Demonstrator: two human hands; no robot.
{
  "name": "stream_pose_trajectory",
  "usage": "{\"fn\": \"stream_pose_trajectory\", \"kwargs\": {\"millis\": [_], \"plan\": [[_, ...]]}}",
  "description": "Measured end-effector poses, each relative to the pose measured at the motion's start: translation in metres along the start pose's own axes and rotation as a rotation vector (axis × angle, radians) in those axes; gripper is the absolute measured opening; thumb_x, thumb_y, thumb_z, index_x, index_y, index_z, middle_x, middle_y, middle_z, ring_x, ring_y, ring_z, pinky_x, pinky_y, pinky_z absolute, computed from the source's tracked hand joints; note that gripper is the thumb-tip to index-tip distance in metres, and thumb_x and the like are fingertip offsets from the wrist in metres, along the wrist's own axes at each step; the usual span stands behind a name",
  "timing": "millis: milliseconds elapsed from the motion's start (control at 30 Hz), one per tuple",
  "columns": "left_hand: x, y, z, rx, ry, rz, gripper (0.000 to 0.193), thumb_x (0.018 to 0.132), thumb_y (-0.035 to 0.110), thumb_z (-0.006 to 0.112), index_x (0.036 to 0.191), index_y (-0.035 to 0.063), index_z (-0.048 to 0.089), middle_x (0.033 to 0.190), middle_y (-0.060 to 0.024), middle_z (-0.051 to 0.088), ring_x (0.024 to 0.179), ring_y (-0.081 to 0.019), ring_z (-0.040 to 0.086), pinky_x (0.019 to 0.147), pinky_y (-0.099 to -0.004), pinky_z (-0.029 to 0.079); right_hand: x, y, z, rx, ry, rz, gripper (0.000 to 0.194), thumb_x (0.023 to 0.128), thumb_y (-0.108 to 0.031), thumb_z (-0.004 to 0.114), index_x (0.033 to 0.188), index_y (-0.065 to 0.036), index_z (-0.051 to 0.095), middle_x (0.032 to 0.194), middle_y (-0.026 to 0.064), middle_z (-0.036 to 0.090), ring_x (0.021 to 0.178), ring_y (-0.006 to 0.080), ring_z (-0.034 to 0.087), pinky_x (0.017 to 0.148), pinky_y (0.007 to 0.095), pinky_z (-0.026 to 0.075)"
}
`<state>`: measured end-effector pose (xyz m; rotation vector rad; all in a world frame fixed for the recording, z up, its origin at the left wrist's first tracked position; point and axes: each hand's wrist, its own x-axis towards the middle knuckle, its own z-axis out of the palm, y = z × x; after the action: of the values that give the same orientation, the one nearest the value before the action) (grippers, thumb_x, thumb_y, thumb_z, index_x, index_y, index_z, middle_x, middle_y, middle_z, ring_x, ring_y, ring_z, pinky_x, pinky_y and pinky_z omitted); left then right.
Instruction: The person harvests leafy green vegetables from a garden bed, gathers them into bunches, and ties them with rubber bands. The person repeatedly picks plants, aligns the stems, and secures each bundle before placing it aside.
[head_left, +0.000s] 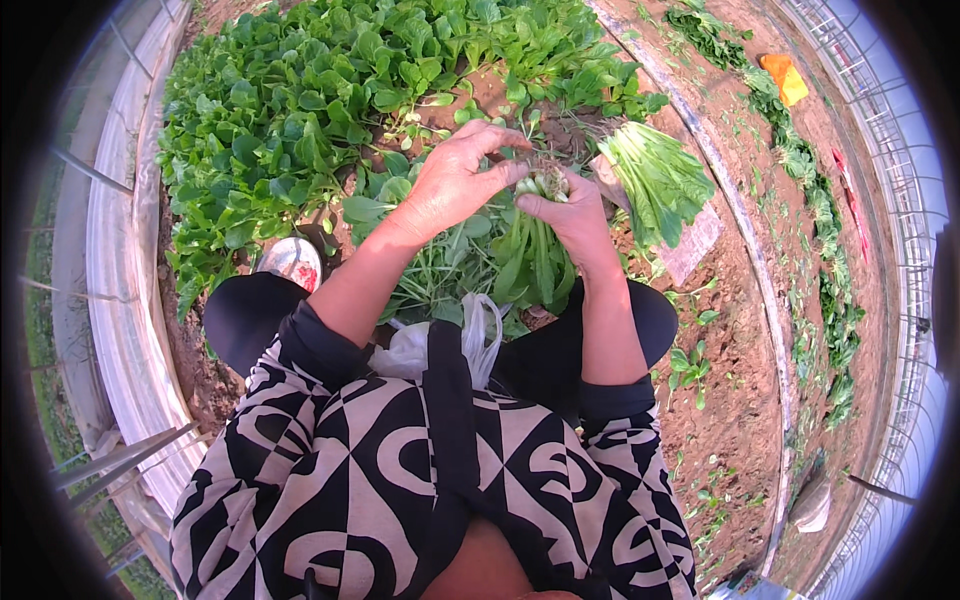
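Observation:
My right hand (568, 217) grips a small bunch of leafy greens (534, 259) near its pale stem bases. The leaves hang down and the thin roots (551, 166) point up. Just left of those roots is my left hand (466, 169), thumb and forefinger apart; whether its fingertips touch the roots is hard to tell. Below both hands lies a heap of loose greens and weeds (442, 274). A larger bundle of greens (656, 176) lies right of my right hand, partly on a flat, pale sheet (694, 244).
A dense bed of leafy greens (300, 112) grows ahead and left. By my left knee is a white bowl (289, 262) with something red inside. A white plastic bag (480, 337) lies at my lap. A pale strip (724, 169) crosses the soil, with a row of cut greens (829, 247) beyond.

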<state>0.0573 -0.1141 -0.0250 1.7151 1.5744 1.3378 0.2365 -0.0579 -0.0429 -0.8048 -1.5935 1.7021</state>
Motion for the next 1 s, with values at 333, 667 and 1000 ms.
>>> {"fn": "stream_pose_trajectory", "kwargs": {"millis": [333,667,1000], "plan": [[0.012,-0.009,-0.020,-0.548,0.022,-0.307,0.019,0.092,0.023,0.061,0.087,0.0052,0.065,0.088,-0.0045,0.067,0.079,-0.0124,0.060,0.070,-0.0269,0.045,-0.005,-0.006,-0.004,0.124,0.049,0.034,0.029,0.079,-0.002,0.072,0.107,0.001,0.066,0.093,0.0009,0.067,0.080,0.0086,0.060,0.075,0.0250,0.049],[-0.019,0.015,0.020,0.368,0.081,0.316,0.026,0.077,0.020,0.072,0.099,0.0108,0.062,0.085,-0.0080,0.057,0.081,-0.0276,0.060,0.069,-0.0387,0.050,0.001,-0.007,0.003,0.330,0.306,0.002,0.032,0.080,-0.003,0.070,0.111,0.000,0.060,0.097,0.0058,0.067,0.077,0.0150,0.064,0.071,0.0288,0.052],[-0.021,0.006,0.034,0.373,-0.051,0.006,0.019,0.078,0.016,0.065,0.093,0.0074,0.058,0.090,-0.0136,0.062,0.081,-0.0329,0.062,0.069,-0.0436,0.051,-0.001,-0.015,-0.005,0.365,0.399,0.013,0.037,0.075,0.001,0.074,0.110,0.001,0.060,0.097,0.0072,0.066,0.076,0.0150,0.063,0.070,0.0269,0.052]]}}
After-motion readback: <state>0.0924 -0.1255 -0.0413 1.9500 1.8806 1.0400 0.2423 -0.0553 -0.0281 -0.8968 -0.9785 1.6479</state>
